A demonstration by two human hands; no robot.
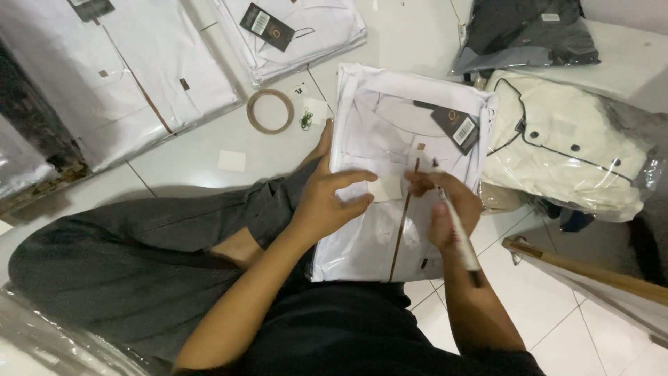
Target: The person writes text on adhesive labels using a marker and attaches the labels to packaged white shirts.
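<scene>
Two hands [390, 202] on one bagged shirt [396, 139]; pen [456, 226] in right.

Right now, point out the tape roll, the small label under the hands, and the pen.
tape roll [271, 111]: head view, on its left band, lying on the floor.
small label [385, 189]: head view, on its pale middle.
pen [459, 233]: head view, mid-barrel, in the right hand [449, 209].

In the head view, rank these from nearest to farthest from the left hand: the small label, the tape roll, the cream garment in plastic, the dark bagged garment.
From the left hand:
1. Small label, touching its fingertips, on the white shirt.
2. Tape roll, on the floor above the hand.
3. Cream garment, far to the right.
4. Dark bagged garment, top right corner.
</scene>
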